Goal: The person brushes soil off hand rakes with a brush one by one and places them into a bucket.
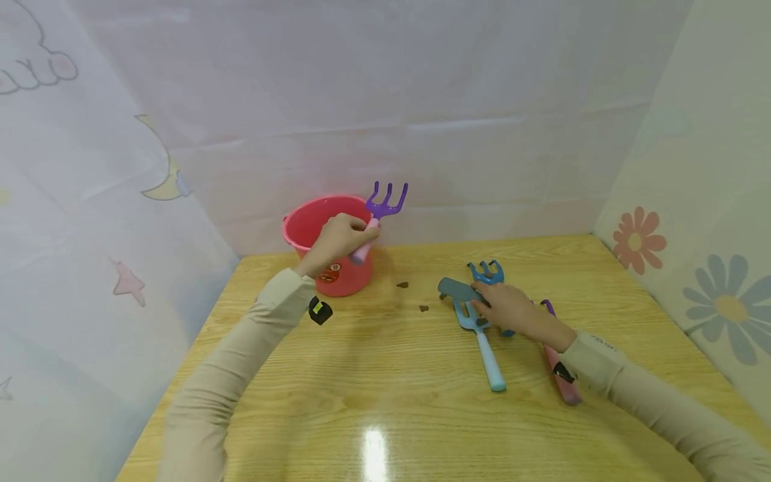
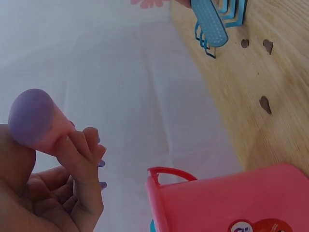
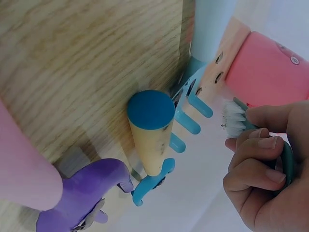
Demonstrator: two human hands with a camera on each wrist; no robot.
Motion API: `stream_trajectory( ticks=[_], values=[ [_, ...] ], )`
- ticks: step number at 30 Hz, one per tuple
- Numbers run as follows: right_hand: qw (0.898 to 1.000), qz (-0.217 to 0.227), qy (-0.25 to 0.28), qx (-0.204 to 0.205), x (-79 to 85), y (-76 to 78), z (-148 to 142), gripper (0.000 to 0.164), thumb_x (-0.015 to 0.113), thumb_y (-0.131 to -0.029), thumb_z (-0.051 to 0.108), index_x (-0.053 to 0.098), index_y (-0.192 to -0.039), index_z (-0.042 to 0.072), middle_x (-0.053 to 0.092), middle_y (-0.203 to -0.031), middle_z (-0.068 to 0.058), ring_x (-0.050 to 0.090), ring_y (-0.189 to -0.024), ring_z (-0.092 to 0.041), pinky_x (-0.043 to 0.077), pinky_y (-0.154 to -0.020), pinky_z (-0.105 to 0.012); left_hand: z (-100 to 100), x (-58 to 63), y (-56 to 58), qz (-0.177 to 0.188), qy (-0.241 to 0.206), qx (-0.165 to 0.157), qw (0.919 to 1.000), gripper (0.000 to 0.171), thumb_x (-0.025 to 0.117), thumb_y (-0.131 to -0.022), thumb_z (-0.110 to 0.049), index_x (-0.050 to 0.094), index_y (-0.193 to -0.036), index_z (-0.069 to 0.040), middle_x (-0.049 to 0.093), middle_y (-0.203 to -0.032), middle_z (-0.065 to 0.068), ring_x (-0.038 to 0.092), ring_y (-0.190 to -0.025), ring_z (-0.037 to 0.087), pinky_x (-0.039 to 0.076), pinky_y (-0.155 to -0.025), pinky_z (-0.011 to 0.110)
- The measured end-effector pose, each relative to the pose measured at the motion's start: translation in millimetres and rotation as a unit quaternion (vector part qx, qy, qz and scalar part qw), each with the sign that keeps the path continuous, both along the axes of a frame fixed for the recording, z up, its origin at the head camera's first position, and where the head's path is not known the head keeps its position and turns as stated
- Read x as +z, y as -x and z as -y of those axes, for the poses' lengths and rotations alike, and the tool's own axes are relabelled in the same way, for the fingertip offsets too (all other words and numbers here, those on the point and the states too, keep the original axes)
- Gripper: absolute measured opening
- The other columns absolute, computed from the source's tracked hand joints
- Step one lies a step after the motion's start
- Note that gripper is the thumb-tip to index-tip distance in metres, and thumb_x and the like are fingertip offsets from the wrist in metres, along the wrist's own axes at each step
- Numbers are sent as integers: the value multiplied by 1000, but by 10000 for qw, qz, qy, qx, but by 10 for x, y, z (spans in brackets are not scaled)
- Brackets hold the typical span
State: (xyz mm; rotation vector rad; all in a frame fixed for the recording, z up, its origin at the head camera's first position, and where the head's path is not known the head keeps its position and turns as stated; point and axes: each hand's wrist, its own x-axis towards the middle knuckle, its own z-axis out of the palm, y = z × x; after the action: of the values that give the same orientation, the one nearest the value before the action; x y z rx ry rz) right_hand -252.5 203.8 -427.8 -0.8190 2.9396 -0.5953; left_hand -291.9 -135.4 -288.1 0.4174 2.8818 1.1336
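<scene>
My left hand (image 1: pixel 342 235) grips the pink handle of a small purple hand rake (image 1: pixel 385 209), its tines pointing up. It is raised beside the rim of a pink bucket (image 1: pixel 355 278). In the left wrist view the handle's purple end (image 2: pixel 31 116) sticks out of the fist. My right hand (image 1: pixel 512 311) holds a dark teal scrub brush (image 1: pixel 459 290) above the table; its white bristles (image 3: pixel 234 118) show in the right wrist view. Under that hand lie a light blue hand fork (image 1: pixel 492 365) and a blue hand rake (image 1: pixel 488 274) with a cream handle.
Right of these, partly under the right forearm, lies another purple rake with a pink handle (image 1: pixel 553 358). Several brown bits, one a dark crumb (image 1: pixel 402 284), are scattered on the wooden table (image 1: pixel 301 415). Printed cloth walls (image 1: pixel 421 167) stand behind and at both sides.
</scene>
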Motion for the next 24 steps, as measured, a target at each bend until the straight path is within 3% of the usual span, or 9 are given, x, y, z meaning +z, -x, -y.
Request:
stream_trajectory(
  ticks=[6,12,24],
  values=[
    [9997,-216,75,131,-14,-12,-14,41,60,-98,13,50,-128,-14,50,-57,5,42,-40,-6,29,-40,-21,112,68,19,228,-135,-9,9996,34,64,-93,-41,75,-91,-9,63,-70,6,60,-59,17,48,-52,26],
    [10000,5,-27,-17,-56,-23,-22,44,58,-100,17,49,-132,-13,48,-54,5,40,-40,-7,28,-40,-21,236,117,50,205,33,159,9997,36,63,-93,-39,68,-79,-7,59,-62,3,57,-55,14,50,-55,30],
    [9999,-77,-101,-21,-83,-34,-29,44,58,-100,17,50,-132,-13,46,-53,5,38,-40,-6,27,-39,-21,494,112,161,376,116,399,9984,40,61,-95,-37,73,-97,2,61,-69,3,54,-59,11,45,-57,23]
  ],
)
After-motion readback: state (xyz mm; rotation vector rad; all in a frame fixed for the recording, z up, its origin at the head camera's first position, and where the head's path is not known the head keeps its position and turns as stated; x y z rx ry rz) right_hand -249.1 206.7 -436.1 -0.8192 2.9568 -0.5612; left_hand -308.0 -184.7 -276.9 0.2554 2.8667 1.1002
